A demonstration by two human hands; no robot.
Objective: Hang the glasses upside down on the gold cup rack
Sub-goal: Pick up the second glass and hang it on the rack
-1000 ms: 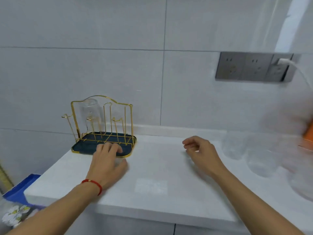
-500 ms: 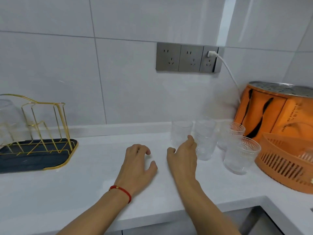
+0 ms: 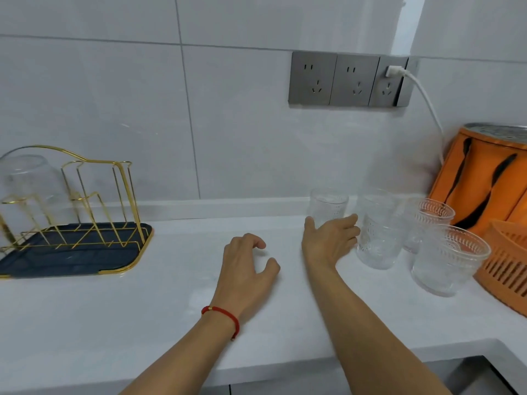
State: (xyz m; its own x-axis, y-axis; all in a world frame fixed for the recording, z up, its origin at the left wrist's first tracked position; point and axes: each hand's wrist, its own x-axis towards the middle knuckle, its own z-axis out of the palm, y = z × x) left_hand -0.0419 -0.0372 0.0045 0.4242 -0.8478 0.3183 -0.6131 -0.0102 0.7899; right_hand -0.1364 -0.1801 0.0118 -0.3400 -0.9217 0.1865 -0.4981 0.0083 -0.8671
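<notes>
The gold cup rack with its dark tray stands at the left of the white counter. One clear glass hangs upside down on its far-left peg. Several patterned clear glasses stand upright at the right: the leftmost glass, one in the middle, a nearer one and one behind. My right hand is spread open just in front of the leftmost glass, fingertips at its base, holding nothing. My left hand rests loosely curled on the counter, empty.
An orange appliance and an orange slotted basket stand at the far right. A white cable runs from the grey wall sockets. A sink corner shows at bottom right.
The view swung right from the rack to the glasses. My left hand left the rack's tray and lies mid-counter. My right hand reached right to the leftmost glass.
</notes>
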